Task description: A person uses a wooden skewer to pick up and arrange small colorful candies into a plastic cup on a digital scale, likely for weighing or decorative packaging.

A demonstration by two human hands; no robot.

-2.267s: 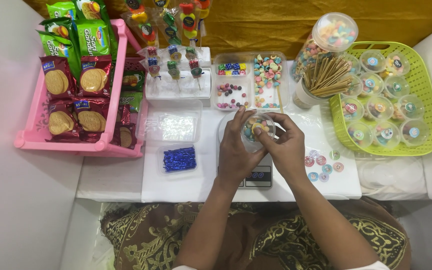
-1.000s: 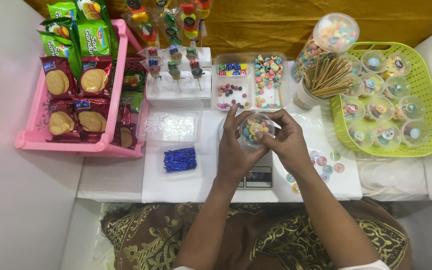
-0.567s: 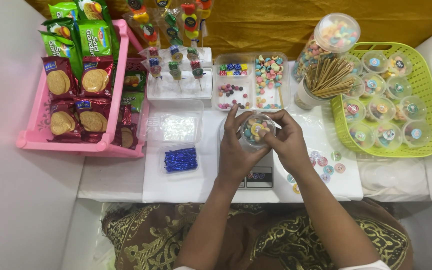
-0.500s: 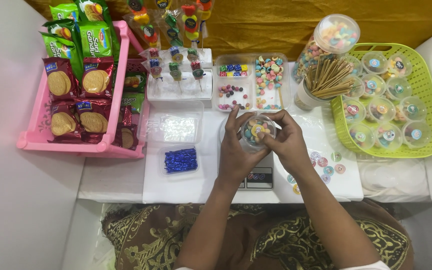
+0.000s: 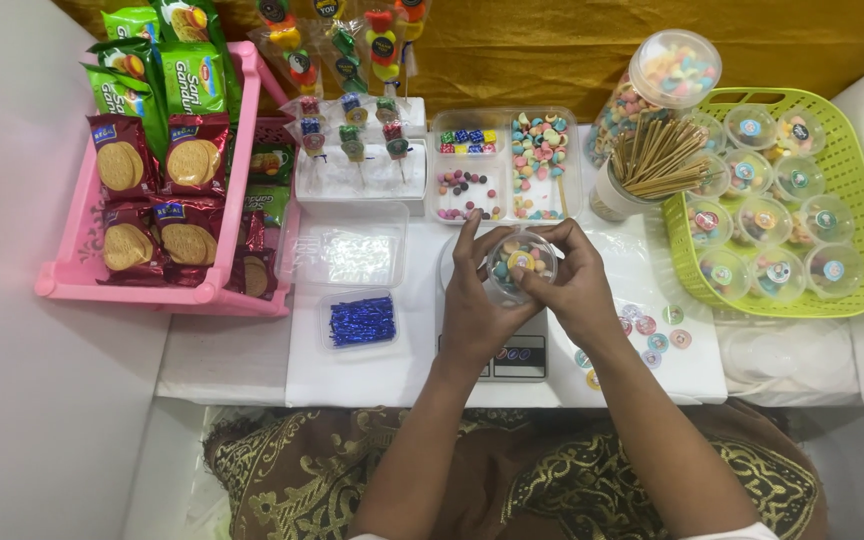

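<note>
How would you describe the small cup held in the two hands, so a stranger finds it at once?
Start at the white table and find the scale at its front middle. Just above it, the left hand and right hand enclose a small clear round cup of colourful candies. Unlike the similar cups in the green basket, it is hand-held.

2 hands [image 5: 482, 310], 1 candy cup [image 5: 520, 262] (held), 1 green basket [image 5: 857, 180], 1 pink rack [image 5: 252, 90]

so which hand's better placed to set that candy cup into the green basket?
Right, probably. The right hand grips the candy cup on the side nearer the green basket; the left hand would cross over.
</note>
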